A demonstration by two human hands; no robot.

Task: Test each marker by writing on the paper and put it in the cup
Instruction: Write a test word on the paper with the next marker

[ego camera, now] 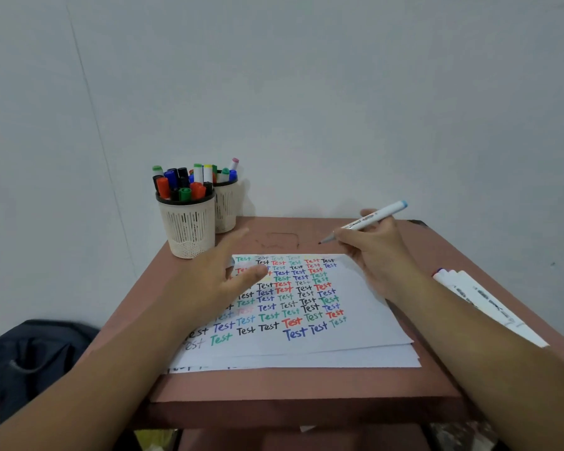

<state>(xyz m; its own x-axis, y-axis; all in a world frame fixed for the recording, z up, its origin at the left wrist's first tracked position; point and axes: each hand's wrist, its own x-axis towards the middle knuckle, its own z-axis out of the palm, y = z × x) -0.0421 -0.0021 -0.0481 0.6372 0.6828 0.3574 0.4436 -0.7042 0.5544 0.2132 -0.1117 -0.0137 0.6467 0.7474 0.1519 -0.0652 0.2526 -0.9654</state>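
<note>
Right hand (370, 252) pinches an uncapped marker (368, 222) right of centre, tip over bare bench (306, 382) beyond the paper (365, 323); it could ink the bench. Left hand (215, 281) hovers open, empty. Nearer cup (188, 222) at centre left looks crammed; forcing it in may tip it.

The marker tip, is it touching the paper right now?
Apart. The head view shows the marker tip over bare table, beyond the paper edge.
</note>
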